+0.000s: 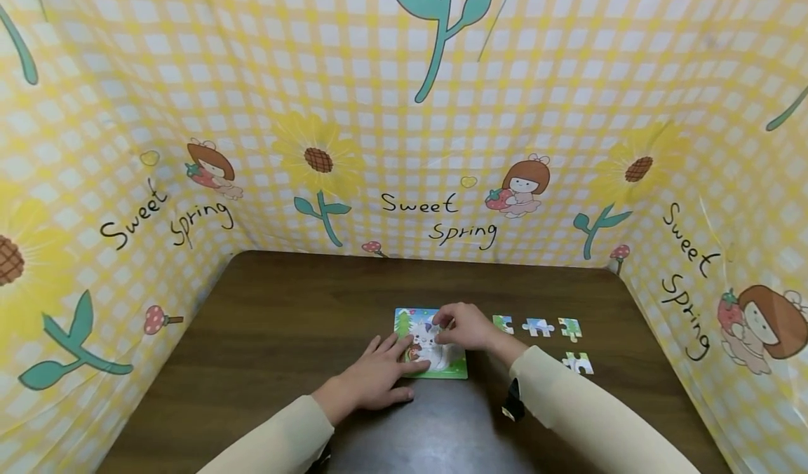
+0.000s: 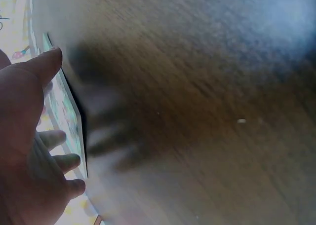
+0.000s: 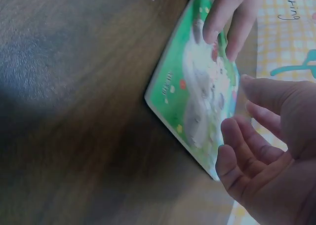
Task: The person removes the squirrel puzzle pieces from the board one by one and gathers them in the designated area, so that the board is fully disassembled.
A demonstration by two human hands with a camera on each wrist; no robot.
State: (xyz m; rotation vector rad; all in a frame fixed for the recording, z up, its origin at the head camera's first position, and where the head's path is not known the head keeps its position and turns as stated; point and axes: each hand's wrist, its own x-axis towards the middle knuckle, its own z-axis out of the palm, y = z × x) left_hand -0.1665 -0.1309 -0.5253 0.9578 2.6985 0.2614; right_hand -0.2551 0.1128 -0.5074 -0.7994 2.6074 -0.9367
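A jigsaw puzzle board [image 1: 457,374] with a white animal picture and a green border lies on the table. My left hand [image 1: 376,376] rests flat at its left side, fingers spread over the picture and thumb on the tabletop. From the right, my right hand [image 1: 468,327] reaches over the board's upper right, thumb and forefinger bent toward each other close above the picture. In the right wrist view, the other fingers [image 3: 232,168] are loosely curled beside the board's edge. I cannot tell whether a puzzle piece is between the right fingertips.
Right of the board lie loose puzzle pieces: one near the right wrist [image 1: 503,322], a blue-and-white one [image 1: 538,327], a green one [image 1: 570,328] and another nearer me [image 1: 577,363]. A yellow checked cloth [image 1: 353,88] walls the dark wooden table [image 1: 271,320] at the back and sides.
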